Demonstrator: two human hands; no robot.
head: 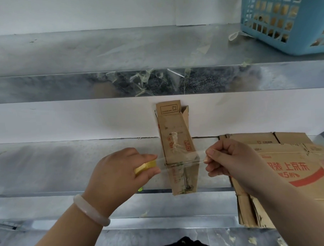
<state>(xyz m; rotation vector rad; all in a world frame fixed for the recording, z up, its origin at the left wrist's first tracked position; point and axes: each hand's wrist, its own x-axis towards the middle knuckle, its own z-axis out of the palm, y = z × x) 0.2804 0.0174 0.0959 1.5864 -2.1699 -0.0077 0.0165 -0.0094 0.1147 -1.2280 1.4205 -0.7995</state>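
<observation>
Bench (48,165) of sheet steel, with shelf (117,50) above. At right front corner, stack of flat cartons (289,173); at shelf's right end, basket (283,20). Mid-bench, box (176,140), near end at front edge. Left of box, left hand (118,173), fingers curled round tape roll (145,166). Right of box, right hand (231,159), thumb and forefinger pinching end of tape strip (181,163). Drawn taut across box's near fold, apparently not yet pressed down. Probably remaining: sticking, smoothing, cutting.
</observation>
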